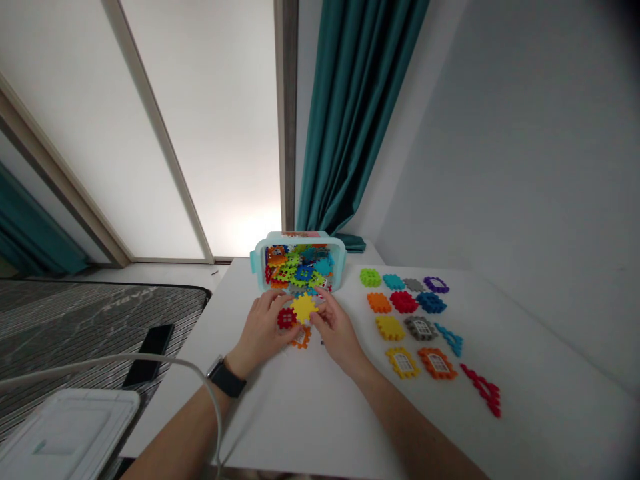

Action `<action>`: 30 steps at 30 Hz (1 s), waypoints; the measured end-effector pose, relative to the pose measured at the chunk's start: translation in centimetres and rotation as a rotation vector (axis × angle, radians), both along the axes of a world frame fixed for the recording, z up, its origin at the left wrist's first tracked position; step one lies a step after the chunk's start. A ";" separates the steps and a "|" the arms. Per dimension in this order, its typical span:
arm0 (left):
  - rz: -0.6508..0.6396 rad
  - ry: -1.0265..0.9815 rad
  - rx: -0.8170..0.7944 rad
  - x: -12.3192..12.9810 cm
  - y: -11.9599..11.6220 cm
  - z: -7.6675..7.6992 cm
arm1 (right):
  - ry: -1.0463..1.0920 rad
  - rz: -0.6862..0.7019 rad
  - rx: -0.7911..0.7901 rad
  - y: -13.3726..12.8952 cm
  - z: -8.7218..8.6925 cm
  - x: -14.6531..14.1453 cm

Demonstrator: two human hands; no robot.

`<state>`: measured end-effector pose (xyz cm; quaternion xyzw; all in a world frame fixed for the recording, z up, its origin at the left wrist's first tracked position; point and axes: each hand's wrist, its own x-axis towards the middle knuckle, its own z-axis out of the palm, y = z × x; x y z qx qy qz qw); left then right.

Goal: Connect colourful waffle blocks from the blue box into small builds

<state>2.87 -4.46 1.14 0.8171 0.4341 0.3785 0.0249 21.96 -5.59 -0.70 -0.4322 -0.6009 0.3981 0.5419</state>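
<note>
Curling inward, left hand [260,331] and right hand [337,331] flank a yellow tile [304,307].

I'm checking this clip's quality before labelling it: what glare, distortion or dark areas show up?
Head view: the glowing translucent white window panel is overexposed near its bottom edge; wide-angle distortion slants its frame and the pleated teal fabric curtain; the smooth pale grey wall darkens into a vignette at the top right corner.
</note>
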 end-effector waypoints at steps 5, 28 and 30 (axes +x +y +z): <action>-0.001 0.015 0.004 0.1 0.0 -0.2 | 0.010 0.014 -0.021 -0.1 0.0 -0.6; -0.136 0.038 0.016 -0.3 0.2 -0.3 | -0.624 0.040 0.344 0.1 1.0 2.3; -0.134 0.038 0.023 -0.3 0.2 -0.3 | -0.639 0.030 0.359 0.1 1.1 2.4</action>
